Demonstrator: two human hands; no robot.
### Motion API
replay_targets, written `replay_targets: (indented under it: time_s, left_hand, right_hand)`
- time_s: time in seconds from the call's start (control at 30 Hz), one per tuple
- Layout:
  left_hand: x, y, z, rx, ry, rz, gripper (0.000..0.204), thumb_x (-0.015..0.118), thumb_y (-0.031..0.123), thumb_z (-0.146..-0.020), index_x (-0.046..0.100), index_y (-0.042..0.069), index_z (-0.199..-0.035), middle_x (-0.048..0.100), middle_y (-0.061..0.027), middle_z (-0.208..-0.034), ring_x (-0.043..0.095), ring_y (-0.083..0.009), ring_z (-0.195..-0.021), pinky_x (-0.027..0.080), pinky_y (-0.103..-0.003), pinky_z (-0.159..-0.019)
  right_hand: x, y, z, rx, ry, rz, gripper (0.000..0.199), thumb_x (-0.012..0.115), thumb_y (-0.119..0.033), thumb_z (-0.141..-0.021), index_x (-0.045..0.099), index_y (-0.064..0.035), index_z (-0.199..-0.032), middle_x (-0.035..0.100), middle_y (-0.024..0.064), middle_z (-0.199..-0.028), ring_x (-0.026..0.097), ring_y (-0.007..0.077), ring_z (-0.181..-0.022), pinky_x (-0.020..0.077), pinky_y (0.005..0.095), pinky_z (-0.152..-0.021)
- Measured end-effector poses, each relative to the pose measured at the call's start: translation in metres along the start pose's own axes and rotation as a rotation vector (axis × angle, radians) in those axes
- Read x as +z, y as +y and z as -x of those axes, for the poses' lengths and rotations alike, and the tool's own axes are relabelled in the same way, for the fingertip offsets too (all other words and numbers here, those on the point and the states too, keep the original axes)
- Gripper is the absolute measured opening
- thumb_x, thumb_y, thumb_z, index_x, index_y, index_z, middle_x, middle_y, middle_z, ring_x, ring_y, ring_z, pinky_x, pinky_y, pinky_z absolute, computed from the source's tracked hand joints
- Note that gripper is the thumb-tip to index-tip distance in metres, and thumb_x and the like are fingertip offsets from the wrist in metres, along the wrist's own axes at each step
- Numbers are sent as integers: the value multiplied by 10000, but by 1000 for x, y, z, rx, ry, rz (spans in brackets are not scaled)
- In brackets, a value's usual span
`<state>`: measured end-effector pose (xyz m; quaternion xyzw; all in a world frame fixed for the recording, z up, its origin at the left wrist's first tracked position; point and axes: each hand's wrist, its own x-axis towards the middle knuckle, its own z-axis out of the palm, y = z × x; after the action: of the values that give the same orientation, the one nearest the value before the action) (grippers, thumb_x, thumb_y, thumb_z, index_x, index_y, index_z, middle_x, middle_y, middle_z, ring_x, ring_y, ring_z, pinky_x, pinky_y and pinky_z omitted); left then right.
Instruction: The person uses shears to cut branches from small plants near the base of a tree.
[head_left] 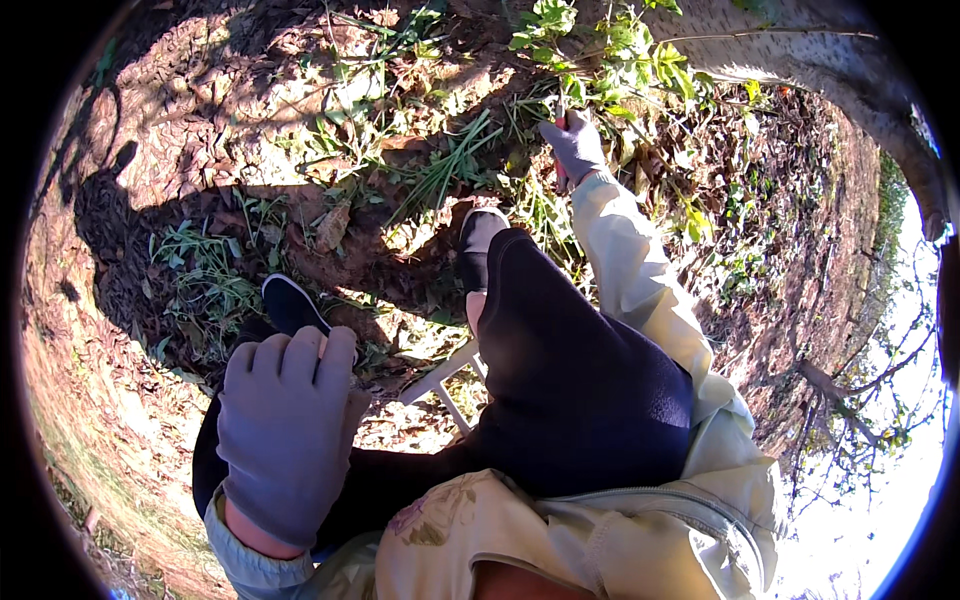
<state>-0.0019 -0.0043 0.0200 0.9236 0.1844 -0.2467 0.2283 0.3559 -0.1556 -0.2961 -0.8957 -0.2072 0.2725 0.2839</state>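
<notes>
My right hand, in a grey glove, reaches forward to the foot of a leafy green shrub. It is closed on red-handled pruning shears; the glove covers most of the handle, and the tips are hard to make out among the stems. My left hand, also gloved in grey, lies over my left knee with its back upward. Its fingers are side by side and bent downward, with nothing visible in them. Cut green stalks lie on the ground left of my right hand.
A thick pale tree trunk curves across the upper right. Wilted weeds and dry leaves cover the soil. Below my knees shows a light metal stool frame. My dark shoes stand on the leaf litter. Thin branches hang at the right.
</notes>
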Motion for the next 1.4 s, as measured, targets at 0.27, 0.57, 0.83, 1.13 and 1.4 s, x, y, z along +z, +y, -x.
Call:
replay_targets:
  time_s: [0.27,0.57,0.83,1.13,1.4]
  left_hand:
    - [5,-2,-2,-3,12,-20,483,686,168,-771,536,27,-1207,570,-135,-1099,541,-320,-1004,410,-448,-898]
    - [3,-2,3,17,33,-15,492,693,174,-769,534,33,-1212,570,-130,-1094,540,-316,-998,412,-444,-889]
    - [3,-3,2,-2,6,-2,493,698,169,-758,537,38,-1204,567,-123,-1087,540,-311,-1008,414,-445,-896]
    - [20,-14,5,-15,165,-72,479,710,222,-770,548,33,-1179,574,-109,-992,560,-277,-911,438,-414,-824]
    - [45,-24,-25,63,468,327,545,722,261,-842,498,-7,-1261,617,-141,-856,609,-312,-695,489,-395,-609]
  right_hand:
    - [14,-3,6,239,-39,-486,277,744,-250,-751,594,-26,-815,581,40,-653,543,153,-568,435,326,-541]
    - [14,1,-4,208,-35,-326,384,714,-372,-776,564,-20,-806,593,78,-672,563,165,-597,464,341,-578]
    - [-4,24,-9,225,-64,-185,270,692,-292,-806,591,-47,-753,616,77,-672,595,188,-548,472,329,-507]
    - [16,-9,63,452,-404,-1166,288,598,-214,-896,535,25,-1044,637,170,-843,659,309,-697,571,434,-643]
    - [32,-129,108,223,-688,-1570,377,574,-294,-944,492,2,-1164,634,180,-934,660,364,-877,557,517,-818]
